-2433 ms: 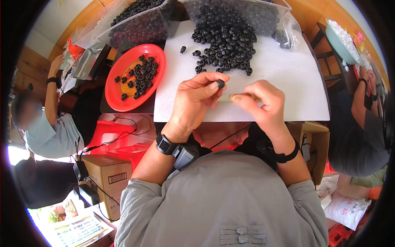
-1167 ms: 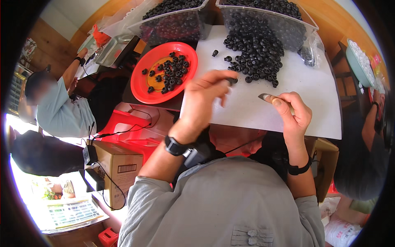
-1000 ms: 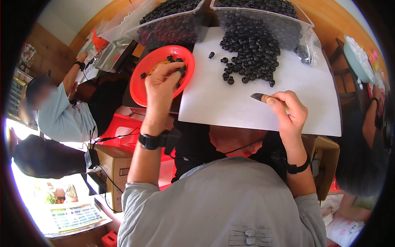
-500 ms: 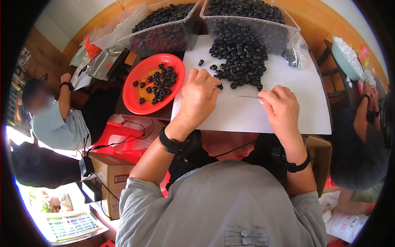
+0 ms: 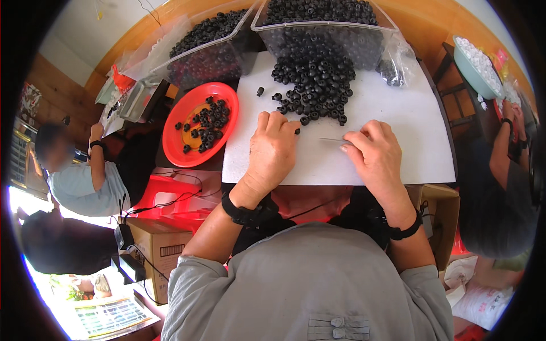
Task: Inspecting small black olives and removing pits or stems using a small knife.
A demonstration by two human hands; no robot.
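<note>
Pinched in my left hand (image 5: 272, 146) is a small black ring-shaped part (image 5: 297, 131), showing at the thumb and fingertips. My right hand (image 5: 376, 149) is closed round a thin, pale, blade-like tool (image 5: 333, 140), its narrow end pointing left toward that part. Both hands are low over a white sheet (image 5: 421, 131) on the table. Just beyond them spreads a heap of similar black parts (image 5: 318, 85), with a few strays at its left edge. A red plate (image 5: 174, 149) left of my left hand holds several more black parts. Most of my left fingertips are hidden.
Two clear plastic bins, a left one (image 5: 207, 59) and a right one (image 5: 364, 48), stand full of black parts behind the heap. A clear bag (image 5: 398, 68) lies beside them. People (image 5: 85, 176) sit at left and right. A cardboard box (image 5: 156, 247) and cables are at lower left.
The whole view has shifted slightly, with the table now further left. My left hand has come a little nearer to me, still pinching the black part. The right hand keeps its tool.
</note>
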